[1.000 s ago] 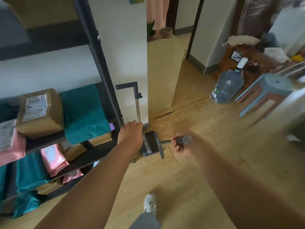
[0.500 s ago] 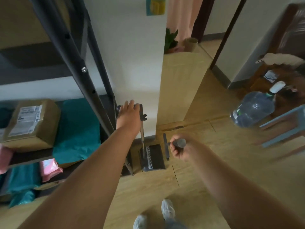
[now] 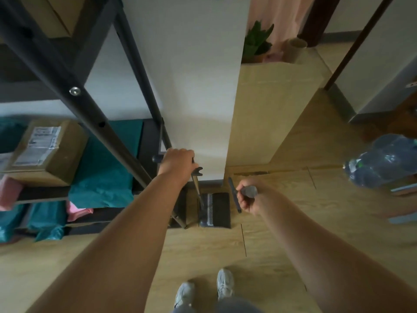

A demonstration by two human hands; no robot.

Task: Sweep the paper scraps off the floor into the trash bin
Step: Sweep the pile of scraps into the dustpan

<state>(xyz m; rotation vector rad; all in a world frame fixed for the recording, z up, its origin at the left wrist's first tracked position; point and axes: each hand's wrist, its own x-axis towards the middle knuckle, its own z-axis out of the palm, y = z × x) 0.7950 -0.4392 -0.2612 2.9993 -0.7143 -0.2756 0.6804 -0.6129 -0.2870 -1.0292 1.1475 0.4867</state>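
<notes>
A dark, long-handled dustpan stood on the wooden floor, tight against the foot of the white wall, beside a black shelf rack. Its pan showed a pale comb of teeth along 1 side. The left hand was closed around the crossbar at the top of its thin upright shaft. The right hand gripped a grey broom handle seen end-on. No scraps or bin were visible. To do this well, the person should probably lift both tools straight clear of the rack leg.
</notes>
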